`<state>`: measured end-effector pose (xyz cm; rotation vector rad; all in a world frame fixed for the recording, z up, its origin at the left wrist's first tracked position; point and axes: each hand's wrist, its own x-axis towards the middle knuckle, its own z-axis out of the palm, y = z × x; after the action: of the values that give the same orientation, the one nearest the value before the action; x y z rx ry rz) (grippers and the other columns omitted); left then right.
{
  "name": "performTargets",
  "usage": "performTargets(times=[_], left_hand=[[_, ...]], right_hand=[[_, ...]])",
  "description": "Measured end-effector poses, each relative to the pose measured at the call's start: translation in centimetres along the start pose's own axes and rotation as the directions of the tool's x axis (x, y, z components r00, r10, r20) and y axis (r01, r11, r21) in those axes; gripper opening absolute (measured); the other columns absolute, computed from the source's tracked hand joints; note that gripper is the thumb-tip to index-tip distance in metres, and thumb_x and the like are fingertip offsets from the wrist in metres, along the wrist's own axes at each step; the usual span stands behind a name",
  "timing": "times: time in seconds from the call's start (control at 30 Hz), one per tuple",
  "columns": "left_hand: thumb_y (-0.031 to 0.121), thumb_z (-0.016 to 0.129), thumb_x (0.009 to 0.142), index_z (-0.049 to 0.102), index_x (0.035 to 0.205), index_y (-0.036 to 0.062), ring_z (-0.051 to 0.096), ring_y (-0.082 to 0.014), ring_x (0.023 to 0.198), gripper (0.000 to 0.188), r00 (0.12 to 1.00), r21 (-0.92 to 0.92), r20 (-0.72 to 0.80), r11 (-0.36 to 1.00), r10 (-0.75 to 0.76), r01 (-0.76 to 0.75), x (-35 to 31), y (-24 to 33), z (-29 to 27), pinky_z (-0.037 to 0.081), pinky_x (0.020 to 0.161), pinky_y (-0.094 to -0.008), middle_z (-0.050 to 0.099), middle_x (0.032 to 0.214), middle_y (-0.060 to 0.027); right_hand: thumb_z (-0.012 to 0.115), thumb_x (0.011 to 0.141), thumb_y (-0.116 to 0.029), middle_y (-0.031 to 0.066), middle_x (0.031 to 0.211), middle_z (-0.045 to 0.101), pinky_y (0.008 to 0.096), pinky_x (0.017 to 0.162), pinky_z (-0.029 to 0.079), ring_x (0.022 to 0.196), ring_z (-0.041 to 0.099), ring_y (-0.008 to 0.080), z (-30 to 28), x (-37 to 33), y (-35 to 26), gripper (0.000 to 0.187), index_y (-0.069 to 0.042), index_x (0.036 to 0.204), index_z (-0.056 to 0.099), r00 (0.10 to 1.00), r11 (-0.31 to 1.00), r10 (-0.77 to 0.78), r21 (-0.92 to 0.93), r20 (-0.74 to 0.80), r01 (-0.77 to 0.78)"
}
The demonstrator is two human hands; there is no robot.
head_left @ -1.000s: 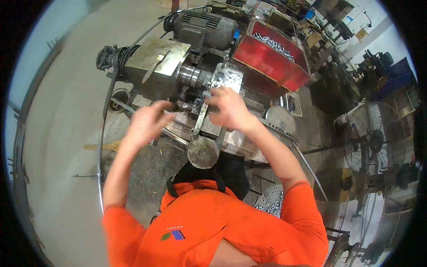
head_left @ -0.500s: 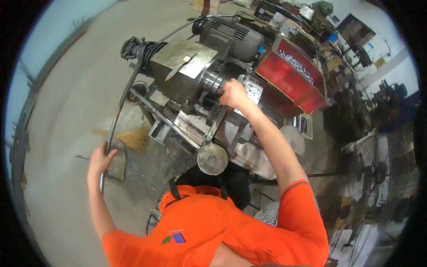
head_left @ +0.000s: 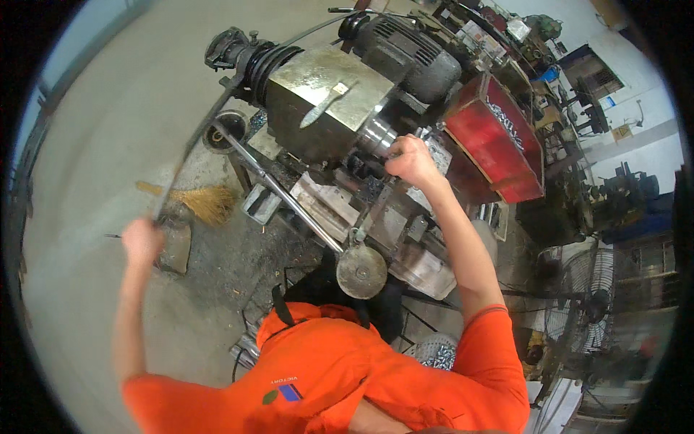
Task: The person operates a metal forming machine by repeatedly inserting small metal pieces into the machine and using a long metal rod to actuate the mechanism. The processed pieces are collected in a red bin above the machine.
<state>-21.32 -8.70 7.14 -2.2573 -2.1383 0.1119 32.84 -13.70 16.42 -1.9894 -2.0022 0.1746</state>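
Note:
My left hand (head_left: 143, 242), blurred by motion, is closed round the lower end of a long metal lever (head_left: 186, 150), which runs up to the machine's pulley end. At the front of the shiny spindle nose (head_left: 377, 136), my right hand (head_left: 413, 160) has its fingers closed together. Whatever those fingers hold is hidden behind them. The spindle comes out of a boxy headstock (head_left: 300, 141), and a flat tool with a pale handle (head_left: 325, 105) lies on top. Below my right hand sits the oily machine bed (head_left: 387, 217), with a round metal disc (head_left: 361, 273) at its near side.
A red bin (head_left: 488, 141) of small metal parts stands right of the spindle, beside a dark motor (head_left: 412, 61). To the left, a straw brush (head_left: 206, 204) lies on the floor by a dustpan (head_left: 176, 246). A perforated basket of parts (head_left: 437, 352) and a fan (head_left: 596, 304) are at right.
My left hand has swung left and slightly up with the lever's end. My right hand remains at the spindle nose. The whole view has shifted a little.

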Motion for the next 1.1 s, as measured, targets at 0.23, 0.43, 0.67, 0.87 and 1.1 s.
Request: performTargets(times=[0.23, 0.43, 0.67, 0.87, 1.1], left_hand=[[0.008, 0.055, 0.075, 0.054, 0.086, 0.0057, 0.060, -0.0301, 0.070, 0.011, 0.880, 0.326, -0.335, 0.918, 0.337, -0.227, 11.8, -9.1, -0.4, 0.047, 0.062, -0.0435, 0.059, 0.076, -0.0133], [0.012, 0.057, 0.079, 0.061, 0.101, 0.0016, 0.063, -0.0312, 0.083, 0.025, 0.887, -0.208, -0.461, 0.976, -0.035, -0.070, 10.6, -3.6, -0.3, 0.049, 0.072, -0.0409, 0.065, 0.088, -0.0158], [0.030, 0.062, 0.077, 0.054, 0.115, -0.0002, 0.060, -0.0344, 0.096, 0.048, 0.978, -0.551, 0.194, 0.833, 0.070, 0.050, 8.2, 11.9, 15.2, 0.048, 0.077, -0.0423, 0.062, 0.103, -0.0214], [0.030, 0.061, 0.078, 0.060, 0.098, 0.0152, 0.062, -0.0282, 0.086, 0.025, 0.763, 0.243, 0.251, 0.724, 0.596, -0.646, 9.1, 17.9, 16.8, 0.048, 0.074, -0.0400, 0.063, 0.095, -0.0105], [0.030, 0.067, 0.073, 0.059, 0.110, 0.0146, 0.062, -0.0286, 0.090, 0.040, 0.878, -0.094, 0.113, 0.884, 0.466, -0.457, 8.9, 15.7, 14.0, 0.048, 0.074, -0.0427, 0.065, 0.093, -0.0112]], right_hand=[[0.057, 0.055, -0.018, 0.0143, 0.078, 0.065, 0.0376, 0.078, 0.048, 0.083, 0.057, 0.0327, 0.2, -0.2, 0.8, 0.024, -0.010, 0.072, 0.072, 1.000, 0.999, -0.013, -0.032, -0.011, 0.013], [0.060, 0.053, -0.018, 0.0132, 0.101, 0.062, 0.0393, 0.082, 0.047, 0.094, 0.054, 0.0331, 0.1, -3.2, 0.9, 0.032, -0.007, 0.081, 0.069, 0.947, 0.984, -0.179, -0.025, -0.266, 0.179], [0.062, 0.053, -0.006, 0.0124, 0.107, 0.061, 0.0376, 0.082, 0.047, 0.096, 0.056, 0.0311, -5.9, -17.3, 4.0, 0.034, -0.006, 0.086, 0.068, 0.887, 0.992, 0.111, 0.107, -0.449, -0.070], [0.061, 0.056, -0.010, 0.0134, 0.100, 0.064, 0.0367, 0.084, 0.046, 0.094, 0.058, 0.0313, -5.7, -31.9, 9.6, 0.031, -0.004, 0.085, 0.068, 0.816, 0.882, 0.460, 0.075, -0.350, -0.465], [0.062, 0.065, -0.015, 0.0141, 0.104, 0.063, 0.0380, 0.088, 0.045, 0.103, 0.056, 0.0326, -4.1, -48.2, 16.9, 0.042, -0.007, 0.107, 0.063, 0.369, 0.348, 0.877, -0.121, -0.307, -0.930]])
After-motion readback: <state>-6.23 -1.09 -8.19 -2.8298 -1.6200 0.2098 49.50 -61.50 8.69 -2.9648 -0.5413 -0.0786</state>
